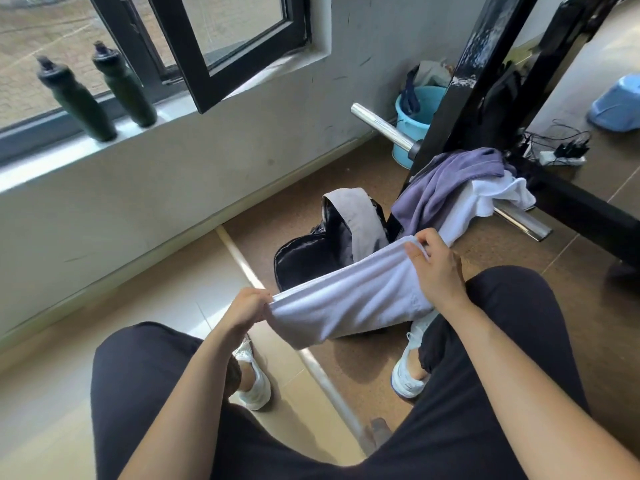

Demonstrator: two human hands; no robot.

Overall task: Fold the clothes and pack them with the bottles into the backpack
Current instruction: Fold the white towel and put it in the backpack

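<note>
- A white garment [349, 299] is held stretched in the air over the knees, just above the open backpack [322, 258], which lies on the floor by the feet.
- One end of the cloth is bunched and clenched in the left hand [247, 308]; the upper edge is pinched between thumb and fingers of the right hand [438, 268].
- The cloth is judged to be light, soft and limp: it sags in shallow folds between the two grips and keeps no shape of its own.
- Little slipping is expected from so matt a weave, and nothing in it can break, so a firm pinch is enough.
- Hold is best taken at corners or along a hem, hands well apart, so that the panel is pulled flat before it is doubled over; a grip in the middle would only gather it into a wad.
- A purple garment [446, 181] and a second white cloth [498, 197] are draped over a chrome bar [523, 223] just beyond the backpack. It cannot be told whether the held piece is joined to that white cloth.
- A dark bottle [78, 102] and a second bottle [126, 88] are stood upright on the windowsill [173, 110], well apart from the backpack.
- These are judged stiff, smooth and heavier than the clothes; they are best gripped round the body, not by the narrow cap.
</note>
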